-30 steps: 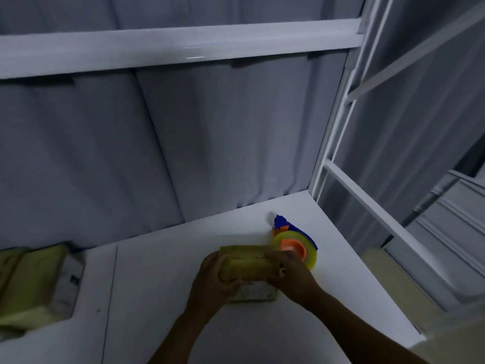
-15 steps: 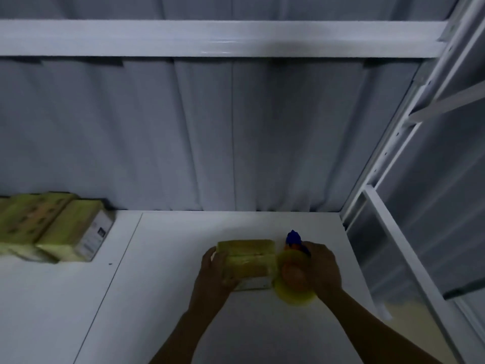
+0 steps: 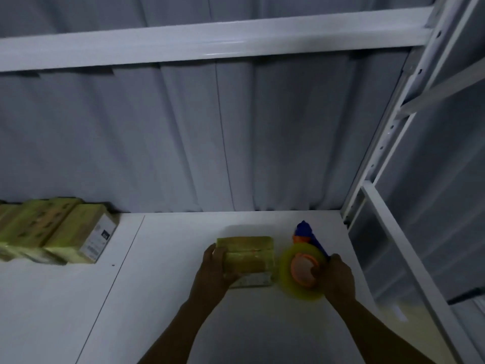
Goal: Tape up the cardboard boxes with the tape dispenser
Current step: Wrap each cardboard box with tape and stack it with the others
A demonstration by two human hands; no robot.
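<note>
Tape dispenser (image 3: 301,267) farther right, in right hand (image 3: 339,281)

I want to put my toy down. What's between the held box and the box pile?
Only bare white table, a thin seam and a dark speck, in the head view.

Took the right hand (image 3: 338,278) off the cardboard box (image 3: 246,254), grabbed the tape dispenser (image 3: 299,271) instead, then dragged it from tight against the box's right end to just beside it.
</note>
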